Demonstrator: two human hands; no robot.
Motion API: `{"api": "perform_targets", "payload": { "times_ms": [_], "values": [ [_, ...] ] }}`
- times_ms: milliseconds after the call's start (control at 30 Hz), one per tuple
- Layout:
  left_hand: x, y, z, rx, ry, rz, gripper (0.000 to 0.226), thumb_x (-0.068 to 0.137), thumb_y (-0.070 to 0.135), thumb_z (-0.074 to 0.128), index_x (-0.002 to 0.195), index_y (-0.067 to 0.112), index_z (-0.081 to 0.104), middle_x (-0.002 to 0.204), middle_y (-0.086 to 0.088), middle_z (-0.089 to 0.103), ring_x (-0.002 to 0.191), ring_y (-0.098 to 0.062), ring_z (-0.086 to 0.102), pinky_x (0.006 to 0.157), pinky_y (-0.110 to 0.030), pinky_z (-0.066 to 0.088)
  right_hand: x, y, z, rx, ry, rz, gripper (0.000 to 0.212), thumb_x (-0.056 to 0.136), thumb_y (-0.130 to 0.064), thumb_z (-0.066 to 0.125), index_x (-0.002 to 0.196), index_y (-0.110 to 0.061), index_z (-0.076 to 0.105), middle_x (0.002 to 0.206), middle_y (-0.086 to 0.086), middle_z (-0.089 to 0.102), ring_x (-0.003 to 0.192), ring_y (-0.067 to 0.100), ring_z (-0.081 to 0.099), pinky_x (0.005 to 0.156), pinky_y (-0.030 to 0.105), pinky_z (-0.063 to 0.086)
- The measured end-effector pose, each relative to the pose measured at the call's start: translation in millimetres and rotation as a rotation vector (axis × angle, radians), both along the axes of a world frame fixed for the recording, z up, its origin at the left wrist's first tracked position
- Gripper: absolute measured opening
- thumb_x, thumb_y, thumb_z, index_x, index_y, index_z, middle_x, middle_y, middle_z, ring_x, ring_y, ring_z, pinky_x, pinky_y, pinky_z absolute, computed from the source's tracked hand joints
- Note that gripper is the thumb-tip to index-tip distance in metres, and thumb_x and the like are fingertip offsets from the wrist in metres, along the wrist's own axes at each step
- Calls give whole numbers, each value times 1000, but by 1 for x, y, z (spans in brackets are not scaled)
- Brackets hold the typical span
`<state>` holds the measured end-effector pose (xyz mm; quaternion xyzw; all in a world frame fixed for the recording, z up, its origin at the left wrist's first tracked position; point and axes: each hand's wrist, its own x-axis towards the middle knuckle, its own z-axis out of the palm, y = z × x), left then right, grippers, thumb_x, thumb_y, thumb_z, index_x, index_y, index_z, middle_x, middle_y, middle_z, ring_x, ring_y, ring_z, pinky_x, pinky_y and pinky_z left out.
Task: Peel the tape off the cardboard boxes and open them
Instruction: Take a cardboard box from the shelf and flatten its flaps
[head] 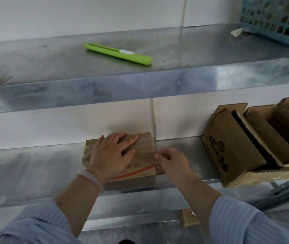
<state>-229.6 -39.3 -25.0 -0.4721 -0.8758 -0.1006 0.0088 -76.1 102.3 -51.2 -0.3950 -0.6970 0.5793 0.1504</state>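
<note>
Pressing left hand (113, 152), fingers spread, on small cardboard box (145, 141) sitting mid lower shelf (34, 166). Pinching tape (149, 153) end at right edge with right hand (171, 160). Judging box light, stiff; tape thin, tear-prone.

The left hand (113, 152) lies flat on the box (145, 143); the right hand (171, 160) pinches tape (147, 153) at the box's right edge. Right of it stand opened boxes (237, 147), above it a cutter (118, 53).
</note>
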Motion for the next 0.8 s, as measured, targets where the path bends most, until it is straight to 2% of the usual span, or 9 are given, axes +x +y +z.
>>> {"api": "perform_targets", "payload": {
  "times_ms": [100, 167, 267, 367, 433, 467, 567, 667, 800],
  "values": [
    [0, -2, 2, 29, -17, -11, 58, 83, 66, 18, 138, 55, 34, 140, 15, 41, 131, -12, 38, 115, -47, 22, -2, 2, -5, -94, 26, 13, 6, 92, -24, 65, 88, -19, 64, 88, 3, 73, 86, 19, 71, 83, 40, 59],
    [-1, -5, 2, 48, -11, -51, 53, 85, 63, 25, 136, 55, 38, 136, 17, 45, 127, -10, 42, 111, -48, 29, -4, 2, -6, -198, 61, 0, 10, 97, -27, 57, 97, -20, 64, 101, 4, 72, 95, 19, 69, 90, 42, 56],
    [-6, -9, 1, 96, -49, -111, 47, 85, 57, 35, 129, 52, 50, 130, 20, 50, 120, -6, 48, 106, -47, 36, -8, 7, -2, -201, 55, 79, 19, 101, -30, 48, 109, -32, 65, 117, -6, 64, 113, 13, 58, 105, 37, 44],
    [-8, -11, 1, 157, -64, -121, 45, 85, 57, 40, 126, 48, 56, 125, 22, 54, 113, -2, 51, 103, -44, 39, -13, 10, 8, -239, 42, 183, 24, 103, -26, 45, 94, -39, 62, 105, -9, 63, 109, 12, 58, 97, 27, 47],
    [-10, -13, 1, 192, -72, -99, 49, 84, 59, 41, 127, 43, 57, 123, 22, 57, 110, -2, 52, 102, -43, 41, -14, 14, 10, -277, 41, 193, 19, 102, -21, 48, 103, -29, 65, 104, -5, 66, 99, 8, 61, 78, 13, 51],
    [-10, -14, 1, 204, -76, -88, 51, 83, 60, 42, 127, 41, 58, 122, 21, 59, 109, -2, 52, 102, -43, 41, -13, 15, 10, -279, 35, 200, 19, 101, -20, 49, 109, -23, 67, 106, -3, 67, 97, 8, 62, 74, 12, 51],
    [-11, -16, 2, 211, -60, -113, 50, 83, 59, 43, 124, 39, 61, 119, 21, 60, 106, -1, 52, 101, -39, 41, -11, 19, 8, -264, 28, 201, 23, 98, -19, 56, 117, -16, 68, 112, 3, 70, 107, 16, 63, 87, 23, 52],
    [-10, -16, 1, 218, -25, -141, 46, 85, 56, 44, 123, 36, 63, 118, 19, 61, 104, -3, 54, 98, -40, 44, -13, 21, 6, -273, 50, 207, 19, 99, -17, 55, 110, -19, 70, 111, 5, 71, 109, 20, 64, 96, 34, 52],
    [-11, -17, 1, 218, -23, -143, 45, 85, 56, 45, 123, 37, 62, 118, 20, 61, 104, -2, 54, 98, -41, 44, -18, 23, 7, -367, 14, 254, 25, 99, -27, 52, 109, -13, 71, 109, 9, 71, 101, 19, 65, 91, 34, 52]
  ]
}}
